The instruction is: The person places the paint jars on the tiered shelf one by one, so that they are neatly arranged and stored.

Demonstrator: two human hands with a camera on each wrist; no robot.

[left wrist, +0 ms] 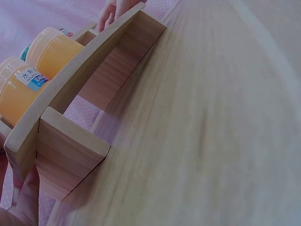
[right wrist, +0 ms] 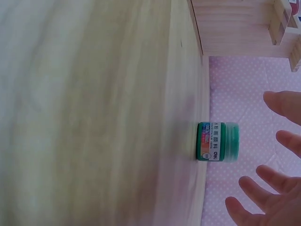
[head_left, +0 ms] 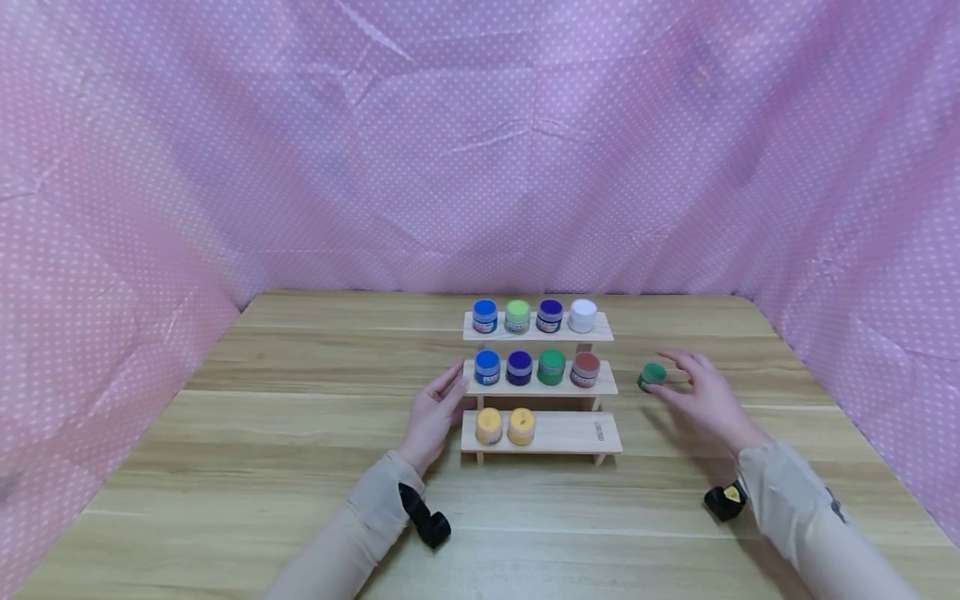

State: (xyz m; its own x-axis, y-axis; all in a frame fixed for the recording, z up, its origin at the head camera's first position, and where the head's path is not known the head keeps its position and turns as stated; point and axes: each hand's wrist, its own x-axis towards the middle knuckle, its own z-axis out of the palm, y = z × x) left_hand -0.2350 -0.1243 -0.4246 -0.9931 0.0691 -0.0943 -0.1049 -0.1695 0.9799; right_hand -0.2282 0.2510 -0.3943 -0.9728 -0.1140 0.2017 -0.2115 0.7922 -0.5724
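Observation:
A three-tier wooden display rack (head_left: 570, 433) holds small jars of gouache paint. My left hand (head_left: 435, 412) is at the rack's left side; in the left wrist view its fingers (left wrist: 29, 193) hold the end of a board. To the right of the rack, a green paint jar (head_left: 652, 377) stands upright on the table. My right hand (head_left: 705, 400) reaches around that jar with thumb and fingers spread. The right wrist view has the green jar (right wrist: 217, 141) apart from the fingertips (right wrist: 275, 101).
Blue, light green, purple and white jars line the top tier (head_left: 538, 329). Blue, purple, green and brownish-red jars fill the middle tier (head_left: 540, 388). Two yellow jars (head_left: 506, 426) sit on the bottom tier's left. A pink dotted curtain (head_left: 480, 167) surrounds the wooden table (head_left: 300, 417).

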